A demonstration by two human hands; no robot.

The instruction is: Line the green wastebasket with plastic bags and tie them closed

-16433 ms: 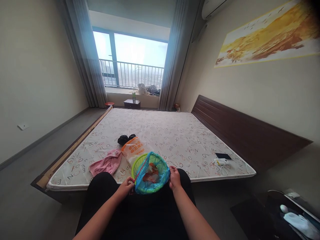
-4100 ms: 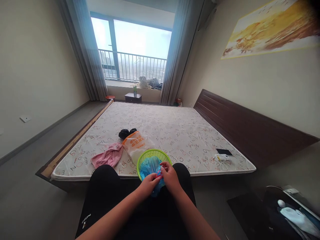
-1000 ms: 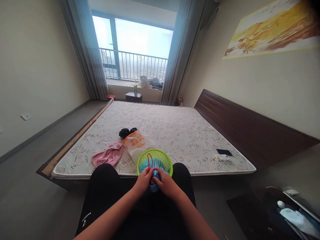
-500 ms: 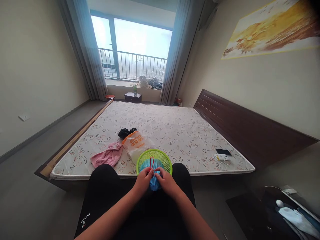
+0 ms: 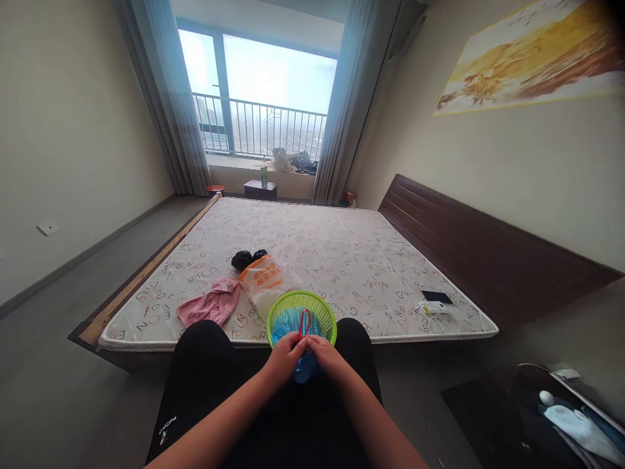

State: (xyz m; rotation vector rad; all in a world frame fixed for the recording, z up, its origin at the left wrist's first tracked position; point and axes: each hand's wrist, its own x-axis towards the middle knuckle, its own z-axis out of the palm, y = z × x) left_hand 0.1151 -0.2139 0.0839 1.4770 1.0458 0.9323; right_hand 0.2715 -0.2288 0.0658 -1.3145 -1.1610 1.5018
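Pinching the red drawstring point(image 5: 301, 324) closely, left hand point(image 5: 283, 355) and right hand point(image 5: 324, 355) meet over the near side of the green basket point(image 5: 328, 309); the string loops up toward its middle, above the blue bag point(image 5: 288, 319) inside.

The drawstring bag point(image 5: 288, 319) sits inside the basket point(image 5: 327, 319).

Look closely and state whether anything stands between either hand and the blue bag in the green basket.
Nothing visible does. The left hand and right hand meet at the red drawstring, right over the blue bag. The pink cloth lies off to the left.
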